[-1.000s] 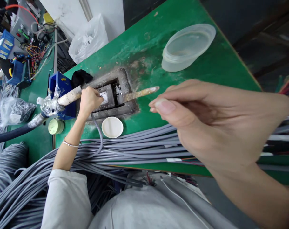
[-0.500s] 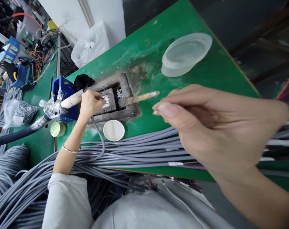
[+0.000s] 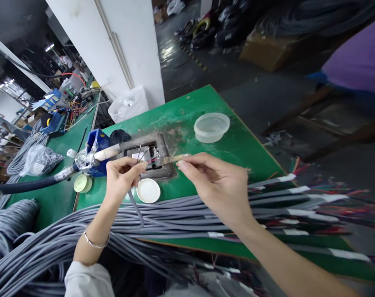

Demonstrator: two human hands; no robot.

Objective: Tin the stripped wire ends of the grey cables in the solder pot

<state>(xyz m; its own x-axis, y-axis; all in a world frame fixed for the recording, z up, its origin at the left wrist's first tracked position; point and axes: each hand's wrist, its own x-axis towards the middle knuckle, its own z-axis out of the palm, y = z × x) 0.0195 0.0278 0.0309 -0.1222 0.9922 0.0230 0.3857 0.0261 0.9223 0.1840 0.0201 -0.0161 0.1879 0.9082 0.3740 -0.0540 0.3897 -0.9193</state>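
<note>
My left hand point(image 3: 125, 175) pinches the stripped end of a grey cable point(image 3: 134, 204), whose thin coloured wires point(image 3: 147, 160) fan out above the solder pot point(image 3: 164, 144), a grimy rectangular frame sunk in the green table. Shiny bits lie inside the pot. Below its near edge is a round white lid point(image 3: 148, 191). At the pot's right rim, my right hand point(image 3: 215, 181) has thumb and forefinger closed at the outer end of a scraper point(image 3: 172, 159) with a worn, tan handle. The fingers partly cover that handle.
Long grey cables point(image 3: 181, 214) run along the table's near side, their ends frayed into coloured wires at right. A clear plastic tub point(image 3: 211, 128) sits at the back. Left are a blue box point(image 3: 96, 142), a taped pipe point(image 3: 107, 153), and a green round container point(image 3: 82, 183).
My right hand has moved away from the camera, down to the scraper's handle. My left hand has raised the wire ends, which now spread over the pot. The view has tilted up.
</note>
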